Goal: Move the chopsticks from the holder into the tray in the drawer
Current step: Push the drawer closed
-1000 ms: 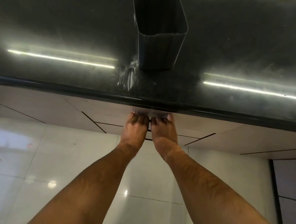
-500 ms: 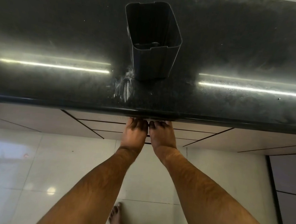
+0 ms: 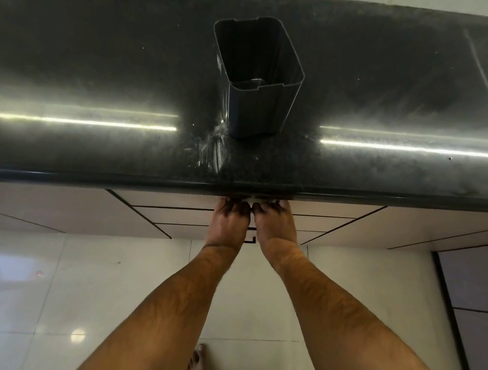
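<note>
Holder (image 3: 257, 77) stands upright on the dark countertop (image 3: 99, 64), just behind its front edge, no chopsticks visible inside. Drawer (image 3: 192, 202) front sits right under that edge, closed. L hand (image 3: 228, 222) & R hand (image 3: 275, 222) side by side below the edge, fingers pressed flat on drawer front, gripping nothing. Chopsticks, tray: not visible.

You have one head-worn wide-angle view, looking steeply down from above and close over the dark countertop (image 3: 100, 49); its front edge crosses mid-frame, with drawer fronts (image 3: 179, 217), tiled floor (image 3: 29, 298) and both forearms below, lines bowed towards the borders
</note>
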Available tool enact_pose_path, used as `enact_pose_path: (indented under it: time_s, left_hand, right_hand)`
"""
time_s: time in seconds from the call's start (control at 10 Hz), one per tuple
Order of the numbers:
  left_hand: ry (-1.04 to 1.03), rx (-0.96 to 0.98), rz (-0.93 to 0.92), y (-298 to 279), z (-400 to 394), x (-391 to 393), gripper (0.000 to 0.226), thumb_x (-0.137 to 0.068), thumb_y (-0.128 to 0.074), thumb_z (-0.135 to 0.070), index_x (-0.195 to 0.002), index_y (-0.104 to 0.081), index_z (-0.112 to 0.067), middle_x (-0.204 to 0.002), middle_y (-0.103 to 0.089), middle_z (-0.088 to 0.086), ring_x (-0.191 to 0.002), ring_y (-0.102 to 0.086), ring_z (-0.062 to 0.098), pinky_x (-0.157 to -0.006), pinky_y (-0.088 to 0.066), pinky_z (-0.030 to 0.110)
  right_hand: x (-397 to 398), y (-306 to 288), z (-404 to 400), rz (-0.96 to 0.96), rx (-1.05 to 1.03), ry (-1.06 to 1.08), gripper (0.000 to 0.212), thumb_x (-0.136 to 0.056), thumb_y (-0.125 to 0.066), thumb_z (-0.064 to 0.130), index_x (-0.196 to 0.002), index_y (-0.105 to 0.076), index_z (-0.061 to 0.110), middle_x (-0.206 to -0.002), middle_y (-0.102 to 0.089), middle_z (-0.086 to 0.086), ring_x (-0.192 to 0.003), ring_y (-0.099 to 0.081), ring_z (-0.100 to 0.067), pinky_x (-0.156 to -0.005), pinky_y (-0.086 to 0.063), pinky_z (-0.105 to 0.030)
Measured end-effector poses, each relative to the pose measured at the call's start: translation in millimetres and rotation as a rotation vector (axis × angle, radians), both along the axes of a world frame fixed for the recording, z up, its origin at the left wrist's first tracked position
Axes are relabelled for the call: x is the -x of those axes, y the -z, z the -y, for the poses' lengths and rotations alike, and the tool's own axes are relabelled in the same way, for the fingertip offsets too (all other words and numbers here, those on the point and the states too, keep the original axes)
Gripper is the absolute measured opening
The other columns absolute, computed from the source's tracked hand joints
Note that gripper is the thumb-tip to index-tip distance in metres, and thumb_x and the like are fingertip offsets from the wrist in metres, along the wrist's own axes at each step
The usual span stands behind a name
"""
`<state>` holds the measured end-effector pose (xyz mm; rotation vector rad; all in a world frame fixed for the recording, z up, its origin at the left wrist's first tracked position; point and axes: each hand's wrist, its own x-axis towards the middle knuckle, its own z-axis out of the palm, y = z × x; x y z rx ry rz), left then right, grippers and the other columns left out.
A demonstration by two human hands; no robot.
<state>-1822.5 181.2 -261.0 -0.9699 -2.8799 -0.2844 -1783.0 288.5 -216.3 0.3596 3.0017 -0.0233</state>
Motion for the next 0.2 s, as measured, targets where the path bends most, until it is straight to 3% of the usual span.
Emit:
enact_pose_path:
  time_s: [0.1,0.2]
  left_hand:
    - [-0.050,-0.062,0.175,-27.7,0.2,2.2,0.027,-0.098,-0.051,-0.006,-0.119,-0.066,-0.001,-0.121,-0.067,0.018,-0.120,-0.057,0.029,-0.111,-0.034,0.041]
    - [-0.074,0.024,0.231,-41.4,2.9,-5.5,0.040,-0.099,-0.052,-0.009,-0.138,-0.052,-0.005,-0.143,-0.053,0.020,-0.137,-0.043,0.034,-0.119,-0.024,0.044]
  right_hand:
    - [3.4,-18.3,-3.9,0.114,0.217,0.027,0.021,-0.095,-0.066,0.016,-0.116,-0.070,0.012,-0.124,-0.071,-0.008,-0.123,-0.059,-0.031,-0.110,-0.041,-0.047]
    - [-2.0,-29.9,-4.9,0.103,0.387,0.110,0.027,-0.102,-0.056,0.020,-0.128,-0.060,0.017,-0.135,-0.061,-0.006,-0.128,-0.055,-0.030,-0.110,-0.041,-0.045]
